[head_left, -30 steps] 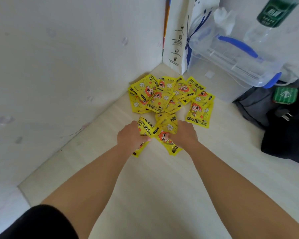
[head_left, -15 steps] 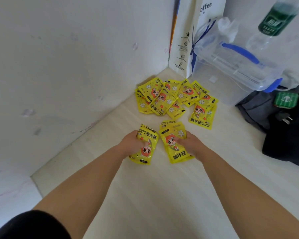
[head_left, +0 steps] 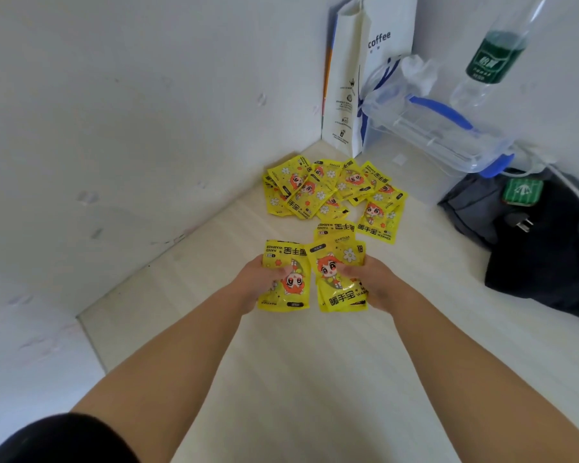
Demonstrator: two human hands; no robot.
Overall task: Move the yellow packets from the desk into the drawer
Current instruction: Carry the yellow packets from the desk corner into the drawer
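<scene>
Yellow packets (head_left: 331, 192) lie heaped mid-frame on the surface (head_left: 315, 379); left hand (head_left: 253, 282) and right hand (head_left: 371, 282) each clutch several below.

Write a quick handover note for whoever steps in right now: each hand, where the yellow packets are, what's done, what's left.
Left hand: grip closed on a packet.
Right hand: grip closed on a small stack of packets.
Both are at the near edge of the spread. The main pile lies on the desk in the corner, with one loose packet just behind the hands.
Done: two handfuls gathered. The drawer is not in view.
Left: carry these to the drawer, then clear the pile.
</scene>
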